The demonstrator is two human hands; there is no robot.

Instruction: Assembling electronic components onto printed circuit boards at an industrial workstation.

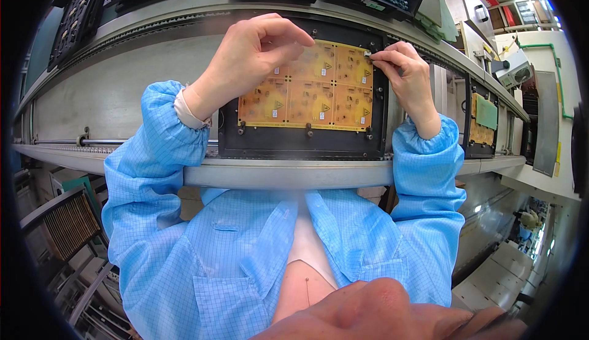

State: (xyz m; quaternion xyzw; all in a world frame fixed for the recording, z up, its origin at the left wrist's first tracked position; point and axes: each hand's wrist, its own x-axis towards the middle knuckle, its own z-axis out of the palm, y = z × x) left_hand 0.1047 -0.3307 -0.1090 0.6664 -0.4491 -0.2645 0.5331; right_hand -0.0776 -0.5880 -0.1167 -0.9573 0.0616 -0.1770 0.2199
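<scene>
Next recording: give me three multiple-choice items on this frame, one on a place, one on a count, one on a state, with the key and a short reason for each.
1. Where does the orange circuit panel lie?
A. in a black carrier frame on the conveyor line
B. on the floor
C. in a bin on the shelf

2. How many boards make up the panel?
A. two
B. six
C. twelve

3. What is the right hand doing?
A. resting flat, empty
B. pinching a small pale part at the panel's upper right corner
C. gripping the rail

Key: 1 A, the black frame surrounds the panel; 2 B, two rows of three; 3 B, fingertips close on the part while the left hand hovers over the panel's upper left.
</scene>
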